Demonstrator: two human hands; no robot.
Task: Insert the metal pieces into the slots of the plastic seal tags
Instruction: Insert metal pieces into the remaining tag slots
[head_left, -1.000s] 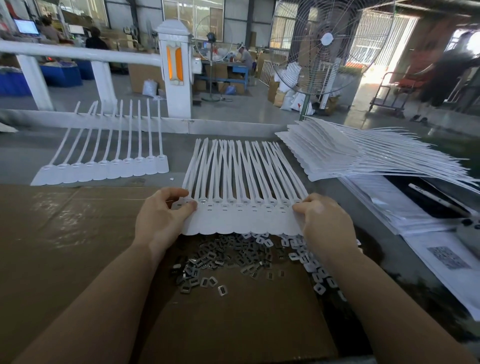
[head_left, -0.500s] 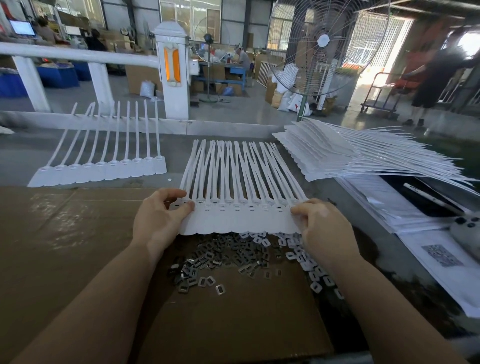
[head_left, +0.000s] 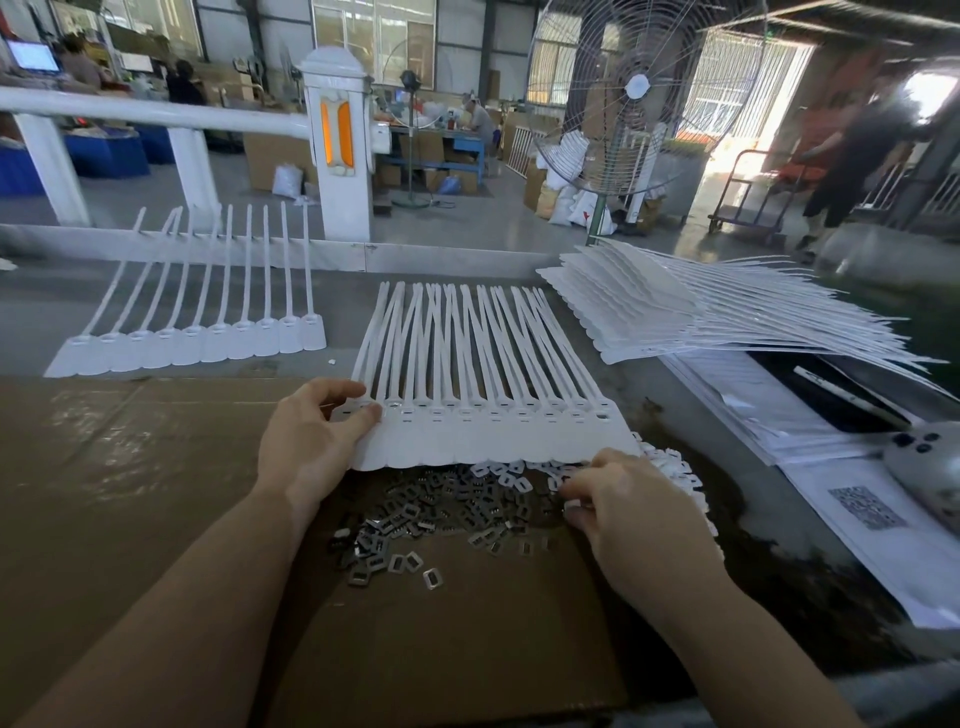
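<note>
A joined strip of white plastic seal tags (head_left: 493, 431) lies in front of me, its long tails pointing away. My left hand (head_left: 311, 441) pinches the strip's left end, thumb on top near the first slot. A pile of small metal pieces (head_left: 447, 514) is spread on the brown cardboard (head_left: 156, 493) just below the strip. My right hand (head_left: 623, 499) is over the pile's right side with its fingers curled down among the pieces. Whether it holds a piece is hidden.
Another strip of tags (head_left: 208, 343) lies at the back left. A tall stack of tag strips (head_left: 701, 317) sits at the back right, with printed paper sheets (head_left: 857, 519) beside it. A white railing (head_left: 332, 140) and a large fan (head_left: 639, 93) stand beyond the table.
My right hand has let go of the strip's right end and dropped onto the metal pieces. My left hand keeps its hold on the left end.
</note>
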